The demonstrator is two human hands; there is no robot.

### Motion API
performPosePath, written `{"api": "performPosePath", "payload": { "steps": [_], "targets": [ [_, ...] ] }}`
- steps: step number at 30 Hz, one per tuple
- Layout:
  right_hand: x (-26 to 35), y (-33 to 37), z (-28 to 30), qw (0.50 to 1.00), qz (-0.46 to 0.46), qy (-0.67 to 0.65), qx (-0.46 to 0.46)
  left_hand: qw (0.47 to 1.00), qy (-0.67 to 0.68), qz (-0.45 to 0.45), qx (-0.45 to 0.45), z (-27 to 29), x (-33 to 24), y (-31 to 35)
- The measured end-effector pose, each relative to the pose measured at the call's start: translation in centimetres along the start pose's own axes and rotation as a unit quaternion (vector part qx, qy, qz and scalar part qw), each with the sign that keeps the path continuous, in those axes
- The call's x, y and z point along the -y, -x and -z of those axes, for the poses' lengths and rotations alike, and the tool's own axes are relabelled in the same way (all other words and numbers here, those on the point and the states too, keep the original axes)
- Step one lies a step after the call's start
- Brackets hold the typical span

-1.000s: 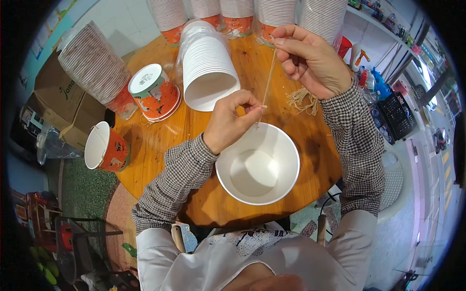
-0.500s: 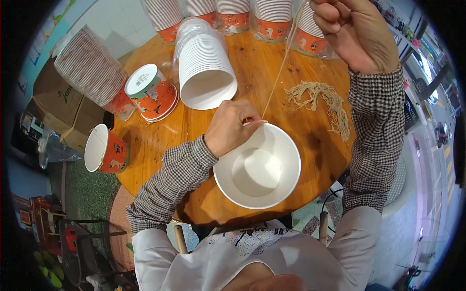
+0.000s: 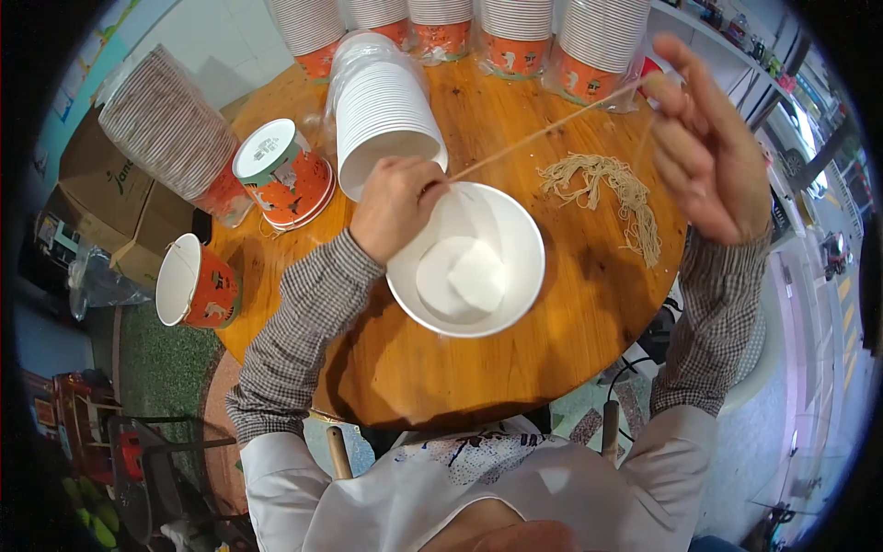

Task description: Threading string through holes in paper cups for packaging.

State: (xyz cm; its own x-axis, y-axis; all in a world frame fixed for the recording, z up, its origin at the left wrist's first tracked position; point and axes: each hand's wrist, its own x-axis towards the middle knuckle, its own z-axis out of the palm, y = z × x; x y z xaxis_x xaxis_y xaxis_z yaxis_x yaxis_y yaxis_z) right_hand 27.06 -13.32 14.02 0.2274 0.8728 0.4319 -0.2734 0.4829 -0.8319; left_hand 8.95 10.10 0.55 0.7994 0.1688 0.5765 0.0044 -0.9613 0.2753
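On the table [image 3: 414, 382], the white bucket [image 3: 464, 267] is set mouth up. At its rim, the string [image 3: 552, 127] is gripped by the left hand [image 3: 395, 207], fingers curled closed. Rightward, a bundle of loose strings [image 3: 635, 207] is laid. The taut string is pinched at the blurred right hand's [image 3: 704, 161] fingertips. Farthest, 5 stacks of buckets [image 3: 517, 37] are lined up.

- Behind the fingers [image 3: 685, 156], I note wrinkled, dark-and-white checked sleeves [image 3: 308, 322].
- Farther back from them, I record a white garment [image 3: 589, 501] bearing a dark speckled print [image 3: 483, 460].
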Motion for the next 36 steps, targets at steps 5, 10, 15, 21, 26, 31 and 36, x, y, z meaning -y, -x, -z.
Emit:
{"api": "performPosePath", "payload": {
  "steps": [5,10,15,21,26,31,36],
  "targets": [
    [-3.9,2.3,-0.8,0.993,-0.074,-0.095,0.01,0.968,0.156,0.193,0.02,-1.6,3.0,1.4],
    [-7.9,3.6,-1.9,0.978,-0.123,-0.161,-0.044,0.937,0.212,0.142,-0.238,0.0,-0.8,1.7],
    [-10.3,4.1,-3.0,0.968,-0.114,-0.218,-0.048,0.947,0.297,0.081,-0.089,1.5,-9.9,4.3],
    [-9.8,6.6,-3.0,0.956,-0.085,-0.257,-0.108,0.887,0.418,0.195,0.037,1.2,-11.4,6.3],
    [-10.7,12.4,-0.7,0.973,-0.113,-0.054,-0.195,0.964,0.265,0.012,-0.024,0.4,-11.4,7.6],
    [-13.1,14.6,-3.0,0.847,0.001,0.426,-0.316,0.986,0.142,-0.081,0.034,0.1,-12.3,8.0],
    [-13.8,14.0,-5.9,0.929,-0.121,0.333,-0.109,0.986,0.127,-0.103,0.024,-0.6,-12.2,8.0]
  ]
}}
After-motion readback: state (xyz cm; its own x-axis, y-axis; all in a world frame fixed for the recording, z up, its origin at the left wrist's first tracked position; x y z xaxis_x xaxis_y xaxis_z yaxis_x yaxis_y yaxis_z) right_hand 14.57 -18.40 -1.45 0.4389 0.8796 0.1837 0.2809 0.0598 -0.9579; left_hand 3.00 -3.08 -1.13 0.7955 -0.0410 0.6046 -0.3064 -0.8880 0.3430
